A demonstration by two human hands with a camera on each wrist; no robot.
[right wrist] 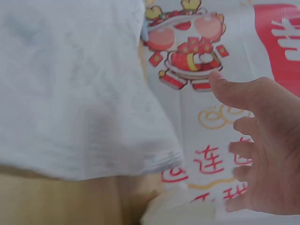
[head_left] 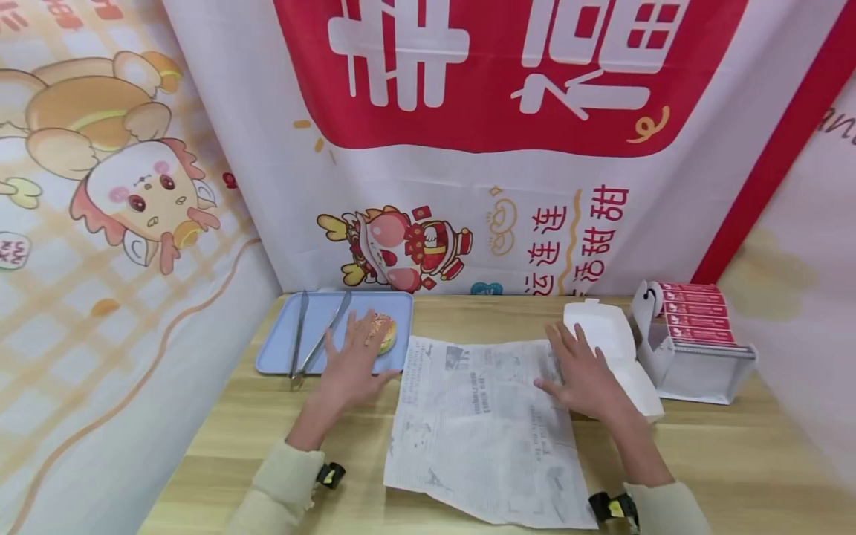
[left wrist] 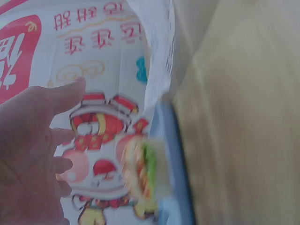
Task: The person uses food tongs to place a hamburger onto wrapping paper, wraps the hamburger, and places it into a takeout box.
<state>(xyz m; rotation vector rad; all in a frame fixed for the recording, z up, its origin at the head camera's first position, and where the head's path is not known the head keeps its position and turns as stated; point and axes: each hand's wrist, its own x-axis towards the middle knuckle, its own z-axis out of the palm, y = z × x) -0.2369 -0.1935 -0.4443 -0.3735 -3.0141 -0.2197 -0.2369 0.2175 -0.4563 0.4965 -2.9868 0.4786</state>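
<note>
A sheet of newsprint-style wrapping paper (head_left: 481,438) lies spread over the middle of the table. My left hand (head_left: 351,368), fingers straight and spread, hovers over the near right part of a blue tray (head_left: 273,357). On that tray sits a small burger (head_left: 388,343), partly covered by the fingers in the head view; its green and pink filling (left wrist: 144,171) shows in the left wrist view. Metal tongs (head_left: 324,334) lie spread beside it. Over the paper's right edge, my right hand (head_left: 585,375) is held with fingers extended and nothing in it, overlapping an opened white takeaway box (head_left: 605,327).
A white dispenser (head_left: 702,371) with a roll of red labels (head_left: 698,312) stands at the right rear. Behind the wooden table (head_left: 461,316) hangs a printed banner (head_left: 495,171), and a patterned wall covering (head_left: 221,357) runs along the left.
</note>
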